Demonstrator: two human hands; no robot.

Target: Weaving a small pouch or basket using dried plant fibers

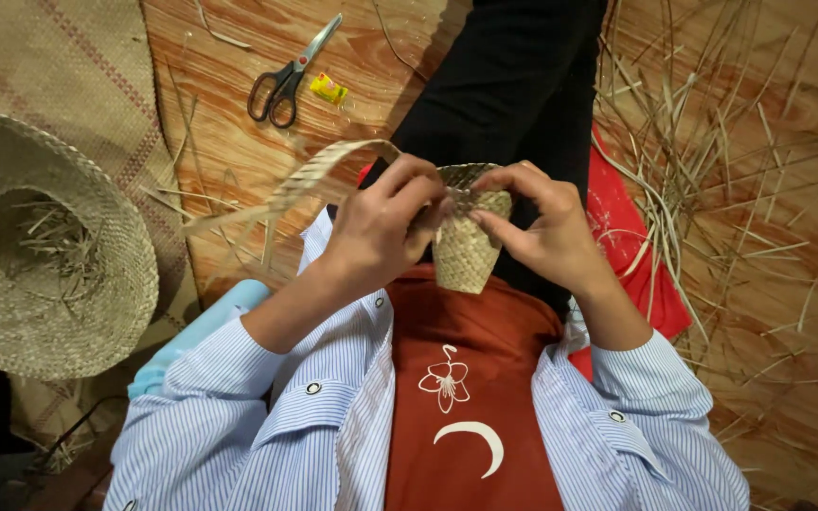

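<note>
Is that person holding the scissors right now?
No, the scissors lie on the wooden floor, while both hands grip a small woven basket.

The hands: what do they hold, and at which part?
Both the left hand and right hand pinch the small woven basket at its upper rim.

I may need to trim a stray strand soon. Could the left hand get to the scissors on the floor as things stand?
Probably not right away: the left hand is pinching the small woven basket and its braided strip. The scissors lie apart on bare wooden floor, nothing blocking them.
</note>
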